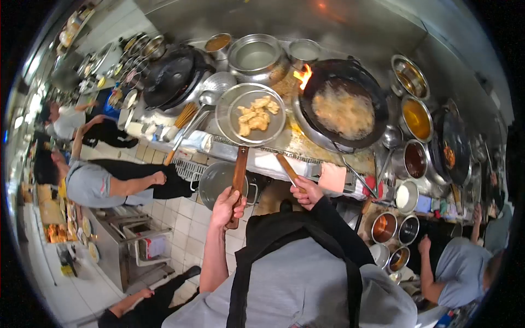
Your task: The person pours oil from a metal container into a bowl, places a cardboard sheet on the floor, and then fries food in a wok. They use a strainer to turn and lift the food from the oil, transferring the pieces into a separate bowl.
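My left hand (228, 208) is wrapped around the long wooden handle of a round wire strainer (225, 116). Several pale golden fried pieces (257, 116) lie in the strainer, which is held over the front of the stove. My right hand (307, 193) grips a wooden-handled tool (287, 169); I cannot make out its working end. Just right of the strainer, a black wok (378, 112) holds bubbling oil (344, 106) with food frying in it. A flame (302, 75) rises at the wok's left rim.
Behind the strainer stands a metal pot (256, 53), with a perforated skimmer (219, 82) to the left. Sauce bowls, including an orange one (416, 117), line the right. Below the strainer is a large pot (214, 186). Co-workers stand at left (90, 183) and right (465, 270).
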Demonstrator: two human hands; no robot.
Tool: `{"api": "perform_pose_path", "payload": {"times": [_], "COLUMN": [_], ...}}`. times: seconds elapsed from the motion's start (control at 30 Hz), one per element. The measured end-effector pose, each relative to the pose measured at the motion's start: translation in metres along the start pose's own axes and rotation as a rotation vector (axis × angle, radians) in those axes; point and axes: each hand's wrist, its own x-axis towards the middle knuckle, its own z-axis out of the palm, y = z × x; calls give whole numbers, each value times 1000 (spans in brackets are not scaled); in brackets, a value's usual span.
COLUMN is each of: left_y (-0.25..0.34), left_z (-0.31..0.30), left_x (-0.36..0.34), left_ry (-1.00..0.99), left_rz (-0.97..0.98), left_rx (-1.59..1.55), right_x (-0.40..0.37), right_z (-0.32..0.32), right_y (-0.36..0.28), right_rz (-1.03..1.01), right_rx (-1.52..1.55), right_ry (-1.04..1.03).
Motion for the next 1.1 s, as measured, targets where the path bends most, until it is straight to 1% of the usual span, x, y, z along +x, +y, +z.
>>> {"api": "perform_pose_path", "payload": {"times": [0.03, 0.07, 0.1, 0.13, 0.2, 0.23, 0.27, 0.33, 0.43, 0.53, 0.57, 0.6, 0.63, 0.67, 0.73, 0.77, 0.83, 0.87, 0.93, 1.0, 1.07, 1.1], "left_y": [2, 2, 1, 2, -15, -22, -31, -49, -75, -69, -74, -78, -70, -65, -70, -75, -95, -94, -108, -116, -120, -119], "left_z": [5, 14, 17, 29, 20, 18, 16, 12, -33, -25, -43, -59, -52, -27, -27, -18, -17, -4, 6, 10, 13, 20], "left_x": [1, 6, 12, 14, 37, 48, 58, 80, 122, 124, 144, 171, 185, 192, 252, 268, 323, 324, 330, 329, 324, 317], "left_ry": [22, 21, 29, 34, -85, -106, -124, -130, -86, -66, 53, 176, 236, 108, -178, -275, -312, -335, -372, -390, -399, -402], "left_rz": [10, 10, 8, 17, 100, 118, 135, 141, 58, 163, 453, 793, 950, 818, 738, 822, 678, 632, 578, 547, 511, 494], "left_rx": [2, 10, 48, 18, 79, 84, 97, 123, 350, 953, 1353, 1715, 1710, 1532, 1518, 1608, 1867, 1960, 2062, 2100, 2131, 2137], "right_x": [-6, 5, -2, -3, -19, -27, -51, -67, -92, -121, -135, -141, -151, -158, -163, -162, -168, -176, -177, -184, -190, -194], "right_z": [12, -7, 3, -2, 6, 10, 26, 18, 5, -20, -23, -29, -31, -34, -38, -41, -42, -38, -38, -34, -34, -34], "right_y": [-5, 5, -1, -1, -7, -9, -17, -19, -15, -7, -3, 2, 5, 11, 20, 25, 34, 28, 35, 42, 44, 39], "right_rz": [3, 10, -11, -25, -87, -122, -179, -279, -415, -528, -571, -578, -624, -666, -710, -727, -774, -730, -740, -738, -716, -728], "right_rx": [28, 46, 4, 39, 15, -21, -4, -7, -37, -81, -70, -90, -86, -81, -50, -40, -28, -58, -42, -51, -34, 26], "right_ry": [-16, -7, -52, -152, -115, -28, -52, -32, 9, 124, 174, 224, 250, 281, 354, 381, 402, 437, 453, 501, 496, 466]}}
